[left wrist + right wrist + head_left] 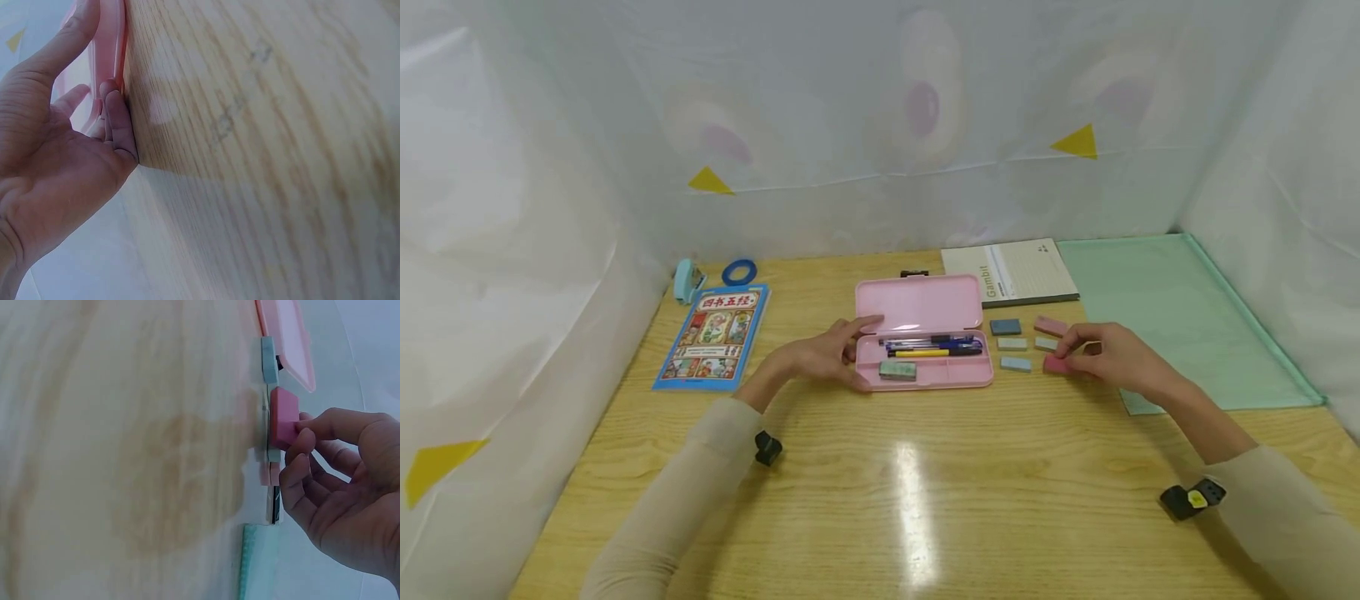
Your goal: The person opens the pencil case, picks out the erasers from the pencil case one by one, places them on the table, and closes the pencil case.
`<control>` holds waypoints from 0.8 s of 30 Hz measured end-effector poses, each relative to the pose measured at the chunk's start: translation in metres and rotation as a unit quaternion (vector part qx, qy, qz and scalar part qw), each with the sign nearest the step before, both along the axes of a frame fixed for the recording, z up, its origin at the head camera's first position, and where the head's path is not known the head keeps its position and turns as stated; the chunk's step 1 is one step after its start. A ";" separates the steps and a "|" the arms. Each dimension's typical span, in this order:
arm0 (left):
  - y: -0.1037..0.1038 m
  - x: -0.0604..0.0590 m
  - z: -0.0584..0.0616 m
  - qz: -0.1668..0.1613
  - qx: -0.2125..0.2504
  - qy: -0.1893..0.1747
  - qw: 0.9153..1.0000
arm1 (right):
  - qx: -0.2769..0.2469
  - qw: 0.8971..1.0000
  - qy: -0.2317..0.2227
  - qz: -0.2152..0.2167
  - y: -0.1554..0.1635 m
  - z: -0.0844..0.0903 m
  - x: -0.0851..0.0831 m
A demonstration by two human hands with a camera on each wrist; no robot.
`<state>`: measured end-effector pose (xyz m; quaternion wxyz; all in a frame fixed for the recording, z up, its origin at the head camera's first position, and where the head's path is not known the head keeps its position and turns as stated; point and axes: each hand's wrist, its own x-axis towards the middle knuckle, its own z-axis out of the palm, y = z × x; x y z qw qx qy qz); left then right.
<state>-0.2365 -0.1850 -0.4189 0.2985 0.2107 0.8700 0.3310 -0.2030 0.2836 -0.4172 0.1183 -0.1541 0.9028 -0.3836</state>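
A pink pencil case [925,384] lies with its lid [919,304] raised at the back. My left hand [827,357] holds its left end, thumb at the front corner and index finger reaching toward the hinge. Inside are several pens [932,343] and a green eraser [898,371]. My right hand [1105,354] pinches a dark pink eraser [285,417] between thumb and fingers. Near it lie a dark blue eraser [1005,327], a whitish eraser [1012,343], a light blue eraser [1016,364], a pink eraser [1051,326] and a pale eraser [1046,343], partly covered.
Behind the erasers is a notebook [1030,271], beside a pale green mat [1217,325] on the right. At the left are a blue-edged book [713,337], a light blue stapler [685,282] and a blue tape roll [739,272]. White sheeting [850,208] walls the table.
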 end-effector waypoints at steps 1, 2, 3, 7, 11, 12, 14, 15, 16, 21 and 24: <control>0.000 0.000 0.000 0.000 -0.001 0.001 1.000 | 0.000 1.000 0.003 0.001 0.000 0.000 0.000; 0.000 0.000 -0.001 0.001 -0.002 0.001 1.000 | -0.002 1.000 0.006 0.001 0.000 0.000 0.000; 0.000 -0.001 -0.001 0.000 -0.003 0.002 1.000 | -0.002 1.000 0.011 0.002 0.000 0.000 0.000; -0.001 -0.001 -0.001 -0.002 -0.005 0.003 1.000 | -0.006 1.000 0.011 -0.002 -0.002 0.001 -0.003; -0.001 0.000 0.000 -0.002 -0.004 0.001 1.000 | -0.004 1.000 0.008 -0.010 -0.007 0.006 -0.007; -0.001 0.000 0.000 -0.002 -0.004 0.001 1.000 | -0.007 1.000 0.009 -0.010 -0.009 0.007 -0.009; -0.001 0.000 0.000 0.000 -0.004 0.000 1.000 | -0.024 1.000 0.009 -0.001 -0.015 0.009 -0.010; -0.001 0.000 -0.001 0.001 -0.003 0.000 1.000 | -0.037 0.999 0.003 0.007 -0.018 0.010 -0.011; -0.001 0.000 -0.001 0.001 -0.003 0.000 1.000 | -0.048 0.999 -0.004 0.015 -0.023 0.010 -0.012; -0.001 -0.001 -0.001 0.000 0.002 0.000 1.000 | -0.087 0.994 -0.038 0.061 -0.049 0.006 -0.015; -0.001 -0.001 -0.001 0.000 0.003 -0.002 1.000 | -0.078 0.993 -0.022 0.085 -0.068 0.004 -0.016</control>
